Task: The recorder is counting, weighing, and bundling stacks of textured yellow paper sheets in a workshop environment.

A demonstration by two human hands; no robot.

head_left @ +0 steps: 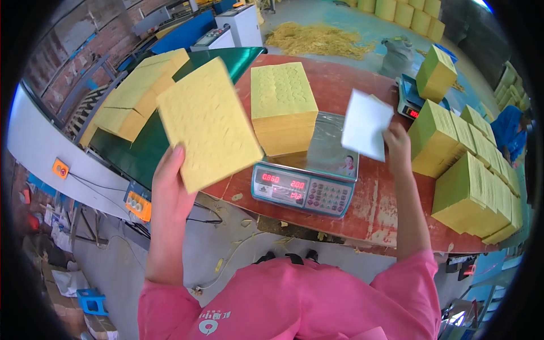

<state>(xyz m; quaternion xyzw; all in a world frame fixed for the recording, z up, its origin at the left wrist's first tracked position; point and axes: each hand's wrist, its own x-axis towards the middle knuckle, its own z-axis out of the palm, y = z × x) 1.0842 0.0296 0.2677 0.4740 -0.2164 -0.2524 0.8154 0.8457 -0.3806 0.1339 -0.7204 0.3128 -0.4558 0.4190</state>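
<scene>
My left hand (174,182) is closed on a yellow perforated paper sheet (207,124), or a thin sheaf of them, raised and tilted to the left of the scale. My right hand (398,144) pinches a white rectangular sheet (365,126) by its right edge, above the scale's right side. Between the hands, a tall block of yellow paper (284,105) with crescent-shaped cuts on top stands on the left part of the digital scale (303,190). Red digits glow on the scale's display, beside a keypad. Clear film covers the scale's plate.
The scale stands on a worn red table (382,212). Several yellow paper stacks (473,195) crowd its right end, near a second scale (409,97) bearing another stack. At left, a green conveyor belt (136,148) carries long yellow blocks (136,93). A person in blue (510,133) is at far right.
</scene>
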